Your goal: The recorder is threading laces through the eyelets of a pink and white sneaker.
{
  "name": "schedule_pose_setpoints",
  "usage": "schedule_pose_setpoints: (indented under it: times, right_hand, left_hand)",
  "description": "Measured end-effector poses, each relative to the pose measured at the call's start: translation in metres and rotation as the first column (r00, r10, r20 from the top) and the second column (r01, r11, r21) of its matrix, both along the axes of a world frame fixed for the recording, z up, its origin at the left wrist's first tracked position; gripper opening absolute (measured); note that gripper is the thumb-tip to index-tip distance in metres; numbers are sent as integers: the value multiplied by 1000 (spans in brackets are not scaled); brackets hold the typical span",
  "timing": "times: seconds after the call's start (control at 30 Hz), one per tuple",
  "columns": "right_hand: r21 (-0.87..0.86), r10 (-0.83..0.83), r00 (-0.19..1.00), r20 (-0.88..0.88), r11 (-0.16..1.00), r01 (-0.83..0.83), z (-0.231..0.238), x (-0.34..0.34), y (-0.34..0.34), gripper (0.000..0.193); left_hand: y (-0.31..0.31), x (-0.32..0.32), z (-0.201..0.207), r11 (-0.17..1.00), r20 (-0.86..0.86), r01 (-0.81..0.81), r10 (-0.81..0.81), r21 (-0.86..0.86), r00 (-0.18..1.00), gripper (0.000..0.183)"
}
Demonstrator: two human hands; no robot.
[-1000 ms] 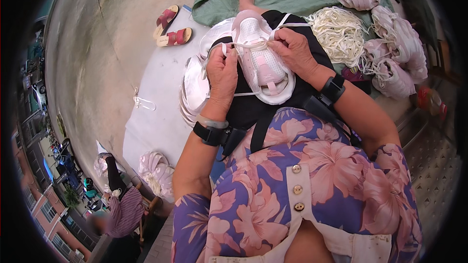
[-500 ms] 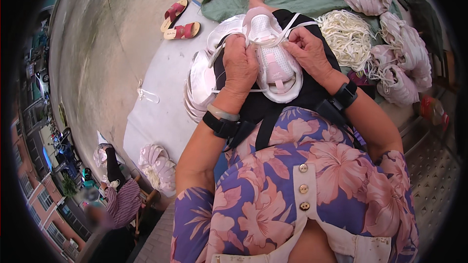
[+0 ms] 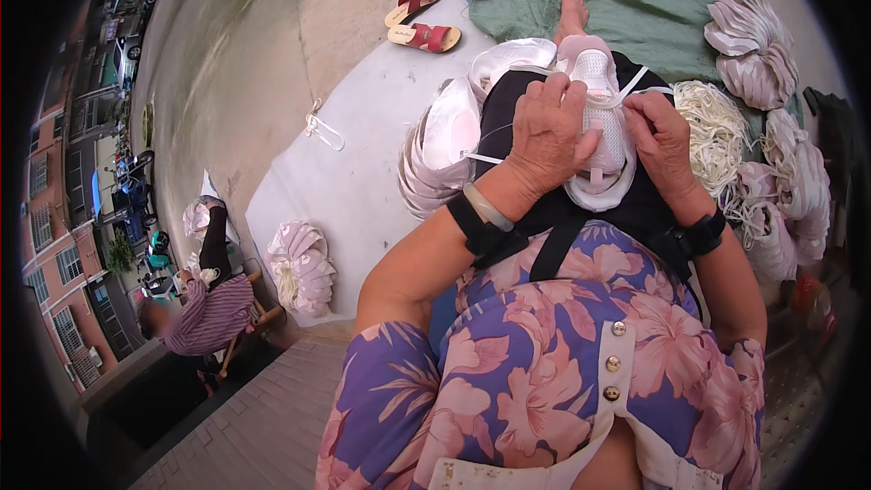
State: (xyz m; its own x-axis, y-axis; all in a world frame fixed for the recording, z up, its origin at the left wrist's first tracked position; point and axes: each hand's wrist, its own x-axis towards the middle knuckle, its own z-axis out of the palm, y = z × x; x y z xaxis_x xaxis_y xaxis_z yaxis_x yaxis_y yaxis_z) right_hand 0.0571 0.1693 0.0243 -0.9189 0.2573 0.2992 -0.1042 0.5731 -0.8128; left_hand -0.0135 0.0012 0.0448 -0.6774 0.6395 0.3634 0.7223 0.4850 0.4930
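A white mesh and pink shoe upper (image 3: pixel 594 113) lies on my lap, its tongue end toward me. My left hand (image 3: pixel 549 132) is closed over its left side, fingers bent near the eyelets and thumb on the mesh. A white shoelace (image 3: pixel 632 82) runs across the throat, with a loose end sticking up at the right. My right hand (image 3: pixel 662 141) pinches at the lace by the upper's right edge. What lies under the left fingers is hidden. Stacked shoe uppers (image 3: pixel 445 141) rest just left of my lap.
A heap of white laces (image 3: pixel 712 127) lies at the right, near bundled uppers (image 3: pixel 794 168). Beyond are a green cloth (image 3: pixel 635 0) and red sandals (image 3: pixel 425 37). Another bundle (image 3: pixel 301 268) sits on the pale sheet (image 3: pixel 363 136). At far left a person (image 3: pixel 213 313) sits on a chair.
My view has swung left, so the scene sits further right. My left hand has turned across the upper, its back now facing up. My right hand stays at the upper's right edge.
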Motion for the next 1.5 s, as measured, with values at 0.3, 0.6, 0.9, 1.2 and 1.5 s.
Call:
schedule_pose_setpoints:
  times: [0.3, 0.6, 0.9, 1.2, 1.5]
  right_hand:
    - [495, 163, 986, 17, 856, -150, -6, -22, -34, 13]
    - [493, 77, 997, 10, 867, -72, -16, -30, -42, 9]
    - [639, 156, 979, 131, 742, -203, 19, -17, -25, 7]
    - [579, -421, 846, 326, 797, 173, -39, 198, 151, 11]
    - [464, -158, 872, 464, 882, -87, -31, 159, 110, 18]
  left_hand:
    - [-6, 10, -11, 985, 216, -105, 133, -137, 967, 21]
    - [-12, -7, -19, 998, 342, 64, -62, 5, 938, 12]
    - [-3, 0, -24, 999, 280, 40, -28, -36, 960, 24]
    - [-5, 3, -15, 994, 255, 41, -14, -100, 967, 24]
    - [-21, -13, -19, 998, 120, 15, -22, 58, 993, 14]
